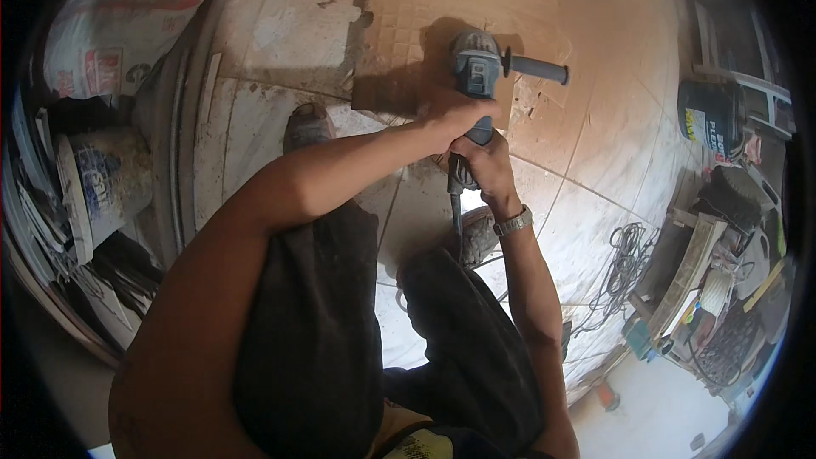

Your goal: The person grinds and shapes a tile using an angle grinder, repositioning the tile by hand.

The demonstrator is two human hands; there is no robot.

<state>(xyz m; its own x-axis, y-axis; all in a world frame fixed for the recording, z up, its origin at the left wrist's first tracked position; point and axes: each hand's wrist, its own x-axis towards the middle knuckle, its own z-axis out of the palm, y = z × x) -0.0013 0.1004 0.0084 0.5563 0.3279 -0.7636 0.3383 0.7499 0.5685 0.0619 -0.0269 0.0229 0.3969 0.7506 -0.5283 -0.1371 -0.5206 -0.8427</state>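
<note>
Both my hands are wrapped round the body of a blue and black angle grinder (476, 66). My left hand (455, 115) grips it just behind the head. Farther back, my right hand (489, 166), with a metal watch on the wrist, is closed round the rear. A black side handle (541, 70) sticks out to the right, with no hand on it. Beneath the grinder's head lies a dusty tan slab (404, 21) marked with a grid and notched along its left edge. The disc is hidden under the head. A cord runs back toward my right shoe (478, 234).
Coiled cable (625, 268) lies on the tiled floor at right. A black bucket (710, 115) and a heap of tools and scraps stand along the right side. On the left are a stuffed sack (119, 30), a dirty bucket (110, 174) and long pipes (174, 144).
</note>
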